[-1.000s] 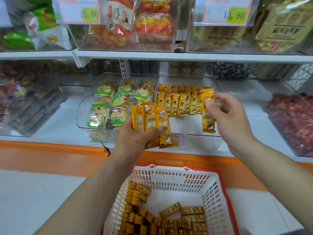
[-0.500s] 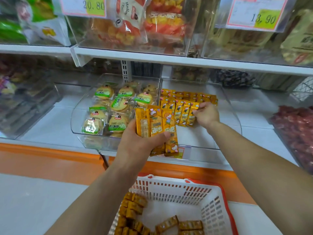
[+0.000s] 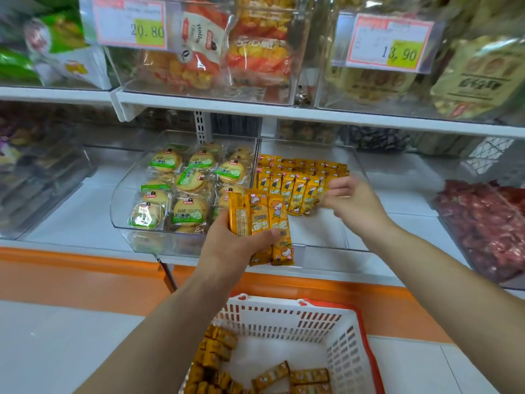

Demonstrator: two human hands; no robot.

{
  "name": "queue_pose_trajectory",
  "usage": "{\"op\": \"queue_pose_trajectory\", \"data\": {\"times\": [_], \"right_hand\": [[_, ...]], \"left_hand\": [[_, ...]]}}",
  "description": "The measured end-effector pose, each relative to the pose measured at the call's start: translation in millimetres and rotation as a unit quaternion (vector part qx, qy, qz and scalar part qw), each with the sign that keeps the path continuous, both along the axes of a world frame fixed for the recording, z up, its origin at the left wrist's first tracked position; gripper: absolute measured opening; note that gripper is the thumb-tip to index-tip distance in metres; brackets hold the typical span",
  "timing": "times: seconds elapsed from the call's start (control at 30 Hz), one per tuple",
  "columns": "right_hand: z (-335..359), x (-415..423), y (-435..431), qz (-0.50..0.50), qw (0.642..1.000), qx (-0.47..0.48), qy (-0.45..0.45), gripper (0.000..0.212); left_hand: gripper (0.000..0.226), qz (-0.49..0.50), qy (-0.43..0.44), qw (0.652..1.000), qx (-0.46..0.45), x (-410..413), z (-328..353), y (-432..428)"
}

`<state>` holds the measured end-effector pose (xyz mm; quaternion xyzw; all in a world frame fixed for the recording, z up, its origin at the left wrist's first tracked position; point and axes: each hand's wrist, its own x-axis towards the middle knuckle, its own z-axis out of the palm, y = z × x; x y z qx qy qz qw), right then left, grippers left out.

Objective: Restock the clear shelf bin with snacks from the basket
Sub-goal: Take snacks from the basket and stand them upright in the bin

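Observation:
My left hand grips a fanned stack of three orange snack packs just in front of the clear shelf bin. Rows of the same orange packs stand in the bin's back half. My right hand hovers over the right end of the front row, fingers relaxed and holding nothing. Below, the white basket with a red rim holds several more orange packs.
A clear bin of round green-labelled biscuits sits left of the target bin. A bin of dark red snacks is at the right. An upper shelf with bagged snacks and price tags overhangs. An orange ledge runs below.
My right hand carried one orange pack into the bin, set it at the right end of the front row and has drawn back empty. My left hand kept its stack.

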<state>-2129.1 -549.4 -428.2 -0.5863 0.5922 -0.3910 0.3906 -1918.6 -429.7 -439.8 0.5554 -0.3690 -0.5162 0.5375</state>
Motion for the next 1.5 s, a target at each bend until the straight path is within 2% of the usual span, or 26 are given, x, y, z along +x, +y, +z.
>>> {"op": "queue_pose_trajectory", "data": {"times": [0.07,0.13,0.3,0.43,0.6,0.73,0.87,0.97,1.1,1.17,1.27,1.37,1.5], "right_hand": [[11.9,-7.1,48.7,0.085,0.993,0.039,-0.075,0.024],[17.2,-12.5,86.0,0.127,0.980,0.075,-0.131,0.023],[26.3,-15.3,109.3,0.165,0.965,0.098,-0.178,0.033],[24.6,-21.4,110.1,0.188,0.965,0.090,-0.160,0.032],[19.6,-30.7,104.3,0.189,0.972,0.082,-0.112,0.025],[20.6,-41.4,96.4,0.173,0.982,0.035,-0.064,0.026],[31.0,-53.4,72.8,0.120,0.991,-0.027,-0.060,0.031],[35.7,-54.6,37.2,0.101,0.988,-0.089,0.078,0.034],[35.4,-41.6,-20.6,0.093,0.949,-0.129,0.273,0.029],[33.8,-34.2,-48.1,0.099,0.913,-0.142,0.371,0.028],[26.7,-28.2,-83.5,0.091,0.849,-0.135,0.502,0.045],[12.7,-26.4,-109.2,0.113,0.838,-0.094,0.526,0.047],[0.9,-22.6,-126.2,0.142,0.846,-0.085,0.507,0.036]], "left_hand": [[0.068,-0.018,0.004,1.000,0.004,-4.5,0.7,1.5],[0.074,-0.042,0.014,0.999,0.003,-10.7,0.2,4.3],[0.052,-0.106,0.011,0.994,-0.006,-28.5,-3.6,13.7],[0.065,-0.130,0.004,0.991,-0.011,-33.7,-2.8,17.6],[0.059,-0.176,-0.024,0.984,0.001,-34.0,-4.6,22.1],[0.060,-0.151,-0.040,0.988,0.003,-34.5,-3.2,20.9],[0.063,-0.109,-0.062,0.992,-0.013,-22.5,5.7,13.8],[0.046,-0.084,-0.056,0.995,-0.003,-14.0,8.0,8.9],[0.032,-0.029,-0.047,0.998,-0.017,-9.8,5.8,4.8],[0.032,-0.005,-0.056,0.998,-0.023,-8.3,4.4,2.1],[0.034,0.006,-0.064,0.998,-0.026,-4.7,2.3,-2.0],[0.037,0.003,-0.068,0.997,-0.021,-1.1,-1.2,-4.5],[0.037,-0.002,-0.073,0.997,-0.019,1.8,-6.9,-7.2]]}}
